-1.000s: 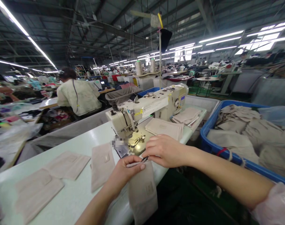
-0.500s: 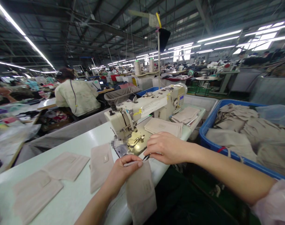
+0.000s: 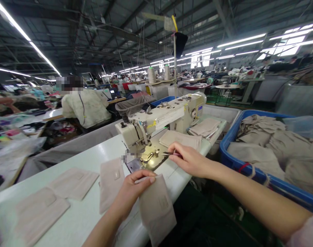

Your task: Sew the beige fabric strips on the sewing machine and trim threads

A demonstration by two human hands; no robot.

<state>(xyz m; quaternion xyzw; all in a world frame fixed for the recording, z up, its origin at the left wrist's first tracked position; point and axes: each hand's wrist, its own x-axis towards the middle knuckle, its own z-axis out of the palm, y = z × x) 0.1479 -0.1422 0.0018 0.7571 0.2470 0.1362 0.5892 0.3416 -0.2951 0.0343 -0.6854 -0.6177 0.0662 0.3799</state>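
Note:
My left hand (image 3: 135, 192) pinches the top edge of a beige fabric piece (image 3: 157, 209) between thumb and fingers. The piece hangs over the table's front edge and bears a small label patch. Higher and to the right, my right hand (image 3: 188, 159) is closed round thread snips (image 3: 169, 154), their pointed metal tips facing left, apart from the fabric. Those tips are near the metal plate of a sewing machine (image 3: 156, 120). Left of my left hand lies a similar labelled piece (image 3: 111, 185).
Two more fabric pieces (image 3: 72, 181) overlap at the table's left. A folded stack (image 3: 180, 139) lies beneath the machine arm, another (image 3: 205, 127) beside the machine's right end. A blue bin (image 3: 224, 145) of beige cloth stands right. A person (image 3: 85, 106) sits beyond the table.
My right hand has moved up and right with the snips, away from the fabric edge. The hanging piece has swung slightly right, still in my left hand.

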